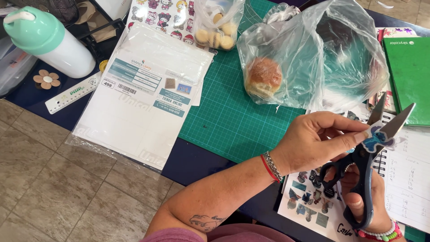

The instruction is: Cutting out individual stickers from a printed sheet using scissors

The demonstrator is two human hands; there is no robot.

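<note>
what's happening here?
A person is cutting out a small blue sticker. The left hand pinches it between the open blades of the scissors, which the right hand works by the handles. A printed sticker sheet lies below; a bagged bun sits on the green cutting mat.

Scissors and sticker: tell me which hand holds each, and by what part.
The right hand holds the scissors by the handle loops, blades open. The left hand pinches the small blue sticker by its edge between the blades.
</note>
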